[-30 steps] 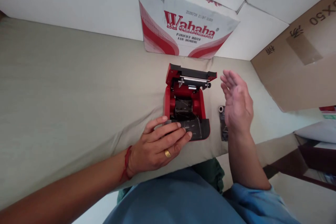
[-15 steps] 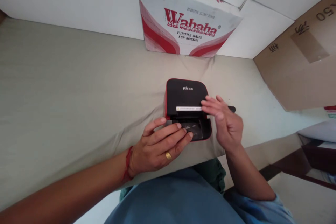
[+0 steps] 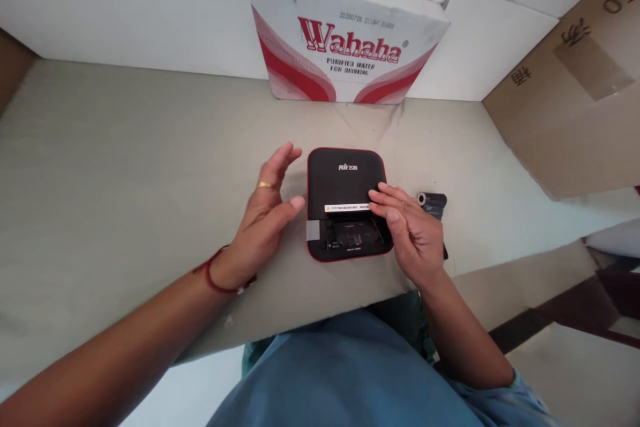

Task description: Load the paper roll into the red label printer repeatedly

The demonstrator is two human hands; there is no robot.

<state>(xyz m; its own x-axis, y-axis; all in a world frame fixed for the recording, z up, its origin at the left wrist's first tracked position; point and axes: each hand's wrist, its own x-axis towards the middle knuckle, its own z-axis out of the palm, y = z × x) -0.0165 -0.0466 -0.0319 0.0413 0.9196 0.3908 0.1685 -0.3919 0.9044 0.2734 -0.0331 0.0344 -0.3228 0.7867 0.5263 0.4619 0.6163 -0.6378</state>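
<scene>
A flat, rounded-square black device with red trim (image 3: 347,177) lies on the pale cloth in front of me. Across its upper section runs a white label strip with a yellow mark, and below that a dark recessed panel shows partly. A silvery-grey patch (image 3: 313,229) covers part of its left edge. My left hand (image 3: 263,220) hovers just left of the device, thumb and fingers apart, holding nothing. My right hand (image 3: 413,230) rests with outstretched fingers against the device's right side, hiding that edge. Beyond it lies a small dark cylindrical object (image 3: 434,200), partly covered by the hand.
A white and red Wahaha water carton (image 3: 350,47) stands behind the device, against white boxes (image 3: 495,40). At the right is a large brown cardboard box (image 3: 565,127). The cloth-covered surface (image 3: 125,167) spreads to the left, and its front edge runs close to my body.
My left hand has come off the device's lower panel and moved left and up. The upper section now looks level with the lower one. My right hand stays at the right side.
</scene>
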